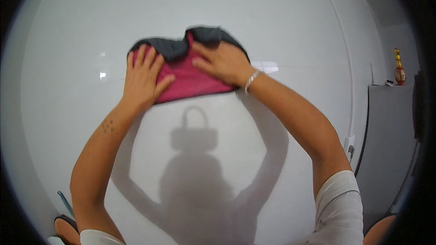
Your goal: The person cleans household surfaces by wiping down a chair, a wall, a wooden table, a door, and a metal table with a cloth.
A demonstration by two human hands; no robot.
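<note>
A pink cloth with a dark grey reverse side (193, 84) lies against a shiny white wall (281, 18). Its upper edge flops forward in loose grey folds. On the cloth's left part my left hand (143, 79) is laid flat, fingers spread and pointing up. My right hand (225, 63), with a silver bracelet at the wrist, presses flat on the right part, its fingers stretched toward the middle. Neither hand is closed around the fabric. Whatever part of the wall is behind the cloth is hidden.
To the right stands a tall grey cabinet-like unit (386, 140) with a red and gold bottle-shaped object (399, 70) on top. A plug sits in a wall socket (349, 146) beside it. At lower left are a teal handle (66, 203) and a dark-rimmed orange object (68, 229).
</note>
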